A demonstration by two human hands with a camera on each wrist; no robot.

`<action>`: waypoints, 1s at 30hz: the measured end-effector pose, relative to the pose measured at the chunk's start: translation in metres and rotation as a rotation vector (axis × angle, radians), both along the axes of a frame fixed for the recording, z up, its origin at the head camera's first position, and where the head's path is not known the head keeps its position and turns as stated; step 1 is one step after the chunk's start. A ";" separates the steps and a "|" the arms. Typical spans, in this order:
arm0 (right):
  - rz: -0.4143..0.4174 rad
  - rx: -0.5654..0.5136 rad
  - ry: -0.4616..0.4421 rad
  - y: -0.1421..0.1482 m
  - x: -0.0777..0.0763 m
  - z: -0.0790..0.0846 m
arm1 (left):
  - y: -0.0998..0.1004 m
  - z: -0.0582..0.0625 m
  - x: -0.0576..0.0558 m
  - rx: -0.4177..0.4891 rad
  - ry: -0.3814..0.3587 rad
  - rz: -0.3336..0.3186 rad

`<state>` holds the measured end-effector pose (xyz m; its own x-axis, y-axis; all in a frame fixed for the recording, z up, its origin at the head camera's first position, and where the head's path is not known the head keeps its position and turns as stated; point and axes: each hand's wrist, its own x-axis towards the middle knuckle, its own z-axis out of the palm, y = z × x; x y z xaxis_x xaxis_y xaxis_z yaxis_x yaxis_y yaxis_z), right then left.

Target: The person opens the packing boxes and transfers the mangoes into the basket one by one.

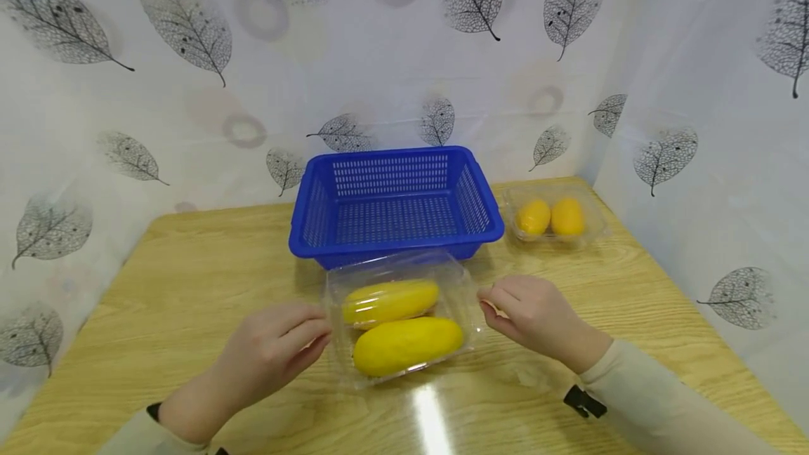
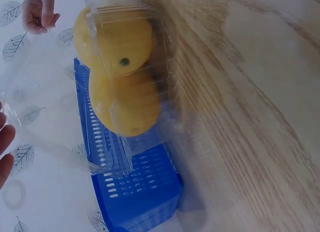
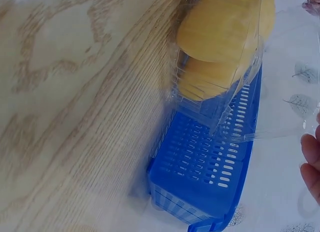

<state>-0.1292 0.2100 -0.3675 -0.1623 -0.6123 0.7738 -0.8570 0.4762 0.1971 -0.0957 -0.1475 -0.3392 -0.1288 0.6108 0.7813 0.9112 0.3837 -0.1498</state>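
Note:
A clear plastic clamshell box (image 1: 413,369) stands on the table before me, holding two oblong yellow fruits (image 1: 407,346), one behind the other. Its transparent lid (image 2: 47,144) is raised from the hinge on the basket side. At the lid's left edge, my left hand (image 1: 268,350) pinches the plastic between thumb and fingers. My right hand (image 1: 534,314) pinches the right edge likewise. Both wrist views show the fruits inside the box; of each near hand only fingertips (image 3: 311,164) appear there, and the thin plastic at them is hard to see.
Just behind the box is a blue slotted plastic basket (image 1: 395,244) with nothing in it. Another clear plastic box (image 1: 594,227), at the back right, contains two rounder orange-yellow fruits (image 1: 567,217). The wooden table (image 1: 170,286) meets leaf-patterned white sheets (image 1: 392,55) behind and at the sides.

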 end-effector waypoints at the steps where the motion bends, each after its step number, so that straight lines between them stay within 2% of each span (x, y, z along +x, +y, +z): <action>1: -0.009 -0.005 -0.001 0.000 0.000 0.000 | 0.000 0.000 0.000 0.012 -0.006 0.016; 5: -0.050 -0.019 -0.021 0.002 -0.001 -0.002 | 0.000 0.000 -0.004 0.070 -0.033 0.106; 10: -0.075 -0.027 -0.048 0.004 0.000 -0.002 | -0.002 0.000 -0.008 0.131 -0.100 0.238; 12: -0.087 -0.028 -0.065 0.004 0.000 -0.003 | -0.003 -0.001 -0.010 0.153 -0.135 0.266; 16: -0.117 -0.027 -0.120 0.006 0.002 -0.004 | -0.003 -0.002 -0.013 0.200 -0.171 0.288; 24: -0.149 -0.059 -0.185 0.007 0.008 -0.002 | -0.003 -0.003 -0.012 0.265 -0.161 0.316; 27: -0.119 -0.045 -0.188 0.006 0.009 -0.002 | -0.004 -0.003 -0.009 0.240 -0.150 0.314; 30: -0.043 -0.011 -0.145 0.004 0.008 -0.003 | -0.005 -0.005 -0.005 0.206 -0.144 0.308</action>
